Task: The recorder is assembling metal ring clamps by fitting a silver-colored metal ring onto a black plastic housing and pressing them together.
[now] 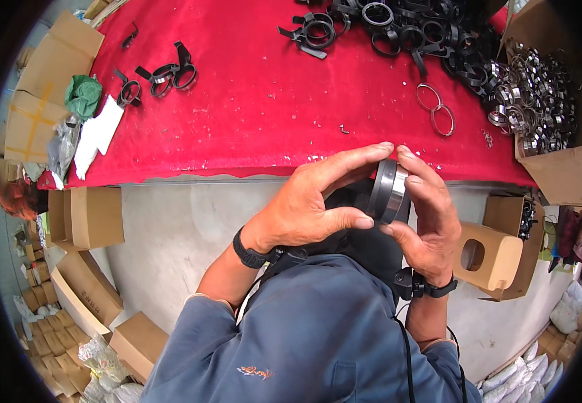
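Observation:
Between my two hands, just off the table's near edge, a black ring with a shiny metal band [386, 192] stands on its side. My left hand [304, 201] curves around the black side, its thumb low against the ring and its fingers reaching over the top. My right hand [432, 218] grips the metal-band side with bent fingers and thumb. On the red cloth beyond lie two thin loose metal rings [443, 119]. A heap of black ring clamps with tabs [412, 30] covers the far right.
Several black ring clamps [160, 80] lie at the table's far left, near a green crumpled bag [84, 96] and white sheets [98, 138]. A cardboard box of metal rings [563, 171] stands at the right. More cardboard boxes [96, 216] sit below on both sides.

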Demonstrator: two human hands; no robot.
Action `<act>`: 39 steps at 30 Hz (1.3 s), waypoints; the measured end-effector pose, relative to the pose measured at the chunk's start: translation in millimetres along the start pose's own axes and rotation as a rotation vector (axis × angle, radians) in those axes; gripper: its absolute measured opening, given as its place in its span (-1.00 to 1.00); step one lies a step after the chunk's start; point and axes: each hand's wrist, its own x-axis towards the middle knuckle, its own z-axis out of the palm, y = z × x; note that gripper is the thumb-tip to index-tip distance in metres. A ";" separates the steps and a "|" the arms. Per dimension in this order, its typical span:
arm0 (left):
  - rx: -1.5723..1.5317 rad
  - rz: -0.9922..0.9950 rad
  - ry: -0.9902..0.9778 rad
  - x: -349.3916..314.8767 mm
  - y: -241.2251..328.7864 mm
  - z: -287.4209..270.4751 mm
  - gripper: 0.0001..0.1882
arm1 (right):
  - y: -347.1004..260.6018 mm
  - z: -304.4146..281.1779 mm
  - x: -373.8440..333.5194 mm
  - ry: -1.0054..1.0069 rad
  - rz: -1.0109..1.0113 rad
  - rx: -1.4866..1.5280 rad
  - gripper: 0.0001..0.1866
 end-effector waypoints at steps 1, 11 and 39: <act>0.007 0.002 -0.005 0.5 -0.2 -0.1 0.02 | 0.3 -0.1 0.4 0.005 -0.007 0.000 -0.36; 0.263 0.044 -0.046 1.6 4.7 -4.2 -0.03 | 2.8 2.3 -2.2 0.024 -0.006 0.013 -0.37; 0.784 0.240 0.427 0.6 -15.9 46.2 -0.49 | 16.3 40.7 28.3 0.627 0.317 -0.133 -0.45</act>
